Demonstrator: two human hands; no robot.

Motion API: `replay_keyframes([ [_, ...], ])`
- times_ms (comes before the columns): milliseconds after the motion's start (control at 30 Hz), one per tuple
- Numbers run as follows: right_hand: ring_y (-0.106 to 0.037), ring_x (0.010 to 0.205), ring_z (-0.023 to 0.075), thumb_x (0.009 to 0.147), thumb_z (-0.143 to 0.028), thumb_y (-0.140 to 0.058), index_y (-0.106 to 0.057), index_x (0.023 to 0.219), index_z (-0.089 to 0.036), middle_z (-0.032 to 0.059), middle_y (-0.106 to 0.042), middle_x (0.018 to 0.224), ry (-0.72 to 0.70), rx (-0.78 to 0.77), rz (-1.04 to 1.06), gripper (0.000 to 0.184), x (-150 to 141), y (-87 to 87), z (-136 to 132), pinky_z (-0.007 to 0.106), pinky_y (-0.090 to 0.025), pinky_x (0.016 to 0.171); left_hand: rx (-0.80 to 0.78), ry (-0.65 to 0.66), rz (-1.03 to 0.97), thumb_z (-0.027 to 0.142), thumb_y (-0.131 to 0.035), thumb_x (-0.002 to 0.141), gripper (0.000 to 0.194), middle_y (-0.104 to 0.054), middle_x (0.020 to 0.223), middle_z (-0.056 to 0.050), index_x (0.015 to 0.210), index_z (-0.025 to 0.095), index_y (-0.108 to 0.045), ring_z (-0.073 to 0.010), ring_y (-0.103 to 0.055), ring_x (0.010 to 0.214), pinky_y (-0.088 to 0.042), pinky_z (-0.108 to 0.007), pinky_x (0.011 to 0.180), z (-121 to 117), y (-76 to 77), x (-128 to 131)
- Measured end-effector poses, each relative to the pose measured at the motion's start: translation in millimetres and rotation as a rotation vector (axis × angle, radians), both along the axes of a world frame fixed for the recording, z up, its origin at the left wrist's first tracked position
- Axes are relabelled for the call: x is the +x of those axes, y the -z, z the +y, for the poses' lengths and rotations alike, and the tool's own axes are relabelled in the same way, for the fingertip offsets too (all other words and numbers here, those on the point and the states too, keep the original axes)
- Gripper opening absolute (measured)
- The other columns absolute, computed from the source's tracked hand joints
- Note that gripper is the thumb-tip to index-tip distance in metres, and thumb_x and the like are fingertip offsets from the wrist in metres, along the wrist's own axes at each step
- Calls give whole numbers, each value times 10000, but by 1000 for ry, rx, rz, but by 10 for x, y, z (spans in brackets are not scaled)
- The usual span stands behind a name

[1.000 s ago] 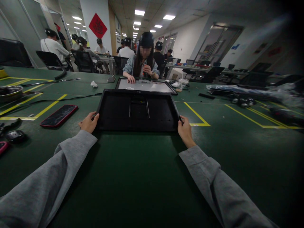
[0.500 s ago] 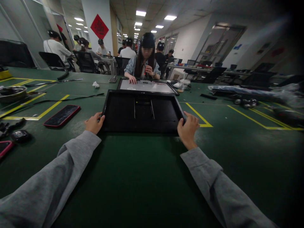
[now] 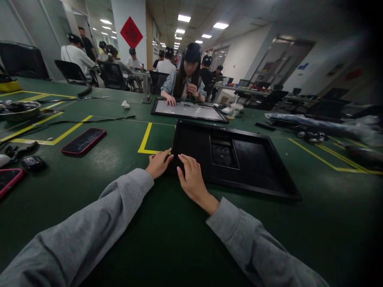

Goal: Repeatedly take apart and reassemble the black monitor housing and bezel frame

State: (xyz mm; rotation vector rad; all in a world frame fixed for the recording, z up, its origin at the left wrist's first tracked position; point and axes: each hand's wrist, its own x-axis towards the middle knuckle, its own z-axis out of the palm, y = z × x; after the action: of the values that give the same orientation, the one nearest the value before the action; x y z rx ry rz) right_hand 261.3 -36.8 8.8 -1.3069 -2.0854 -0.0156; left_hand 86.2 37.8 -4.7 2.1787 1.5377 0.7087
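Note:
A black monitor back cover (image 3: 251,159) lies flat on the green table (image 3: 167,239), inner side up, turned at an angle with its long side running to the right. My left hand (image 3: 158,163) grips its near left corner, fingers curled against the edge. Beside it my right hand (image 3: 191,179) rests on the same corner with fingers stretched flat on the black plastic. Both arms wear grey sleeves.
A red-cased phone (image 3: 83,140) lies to the left, another phone (image 3: 7,179) and small black parts (image 3: 31,162) at the far left. A metal bowl (image 3: 19,109) sits further back. Across the table a person (image 3: 187,77) works on a flat panel (image 3: 188,110). Yellow tape lines cross the table.
The black cover has swung and slid to the right. My right hand left its right corner and came over next to my left hand at the near left corner.

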Motion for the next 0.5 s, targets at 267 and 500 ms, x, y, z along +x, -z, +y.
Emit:
replay_keyframes([
  [267, -393, 1395, 322, 1018, -448, -381, -436, 1494, -229, 168, -421, 1520, 94, -62, -143, 527, 10, 14, 34, 528, -414, 1074, 97, 92, 55, 161, -412, 949, 403, -591, 1406, -50, 1252, 290, -643, -259, -417, 1363, -316, -561, 1050, -87, 25, -14],
  [500, -371, 1410, 356, 985, -565, -420, -575, 1356, -265, 165, -436, 1511, 98, -112, -244, 502, -15, -45, 36, 556, -409, 1059, 72, 9, -49, 160, -435, 924, 354, -663, 1285, -52, 1153, 252, -690, -274, -473, 1292, -369, -555, 1028, -56, 30, -66],
])
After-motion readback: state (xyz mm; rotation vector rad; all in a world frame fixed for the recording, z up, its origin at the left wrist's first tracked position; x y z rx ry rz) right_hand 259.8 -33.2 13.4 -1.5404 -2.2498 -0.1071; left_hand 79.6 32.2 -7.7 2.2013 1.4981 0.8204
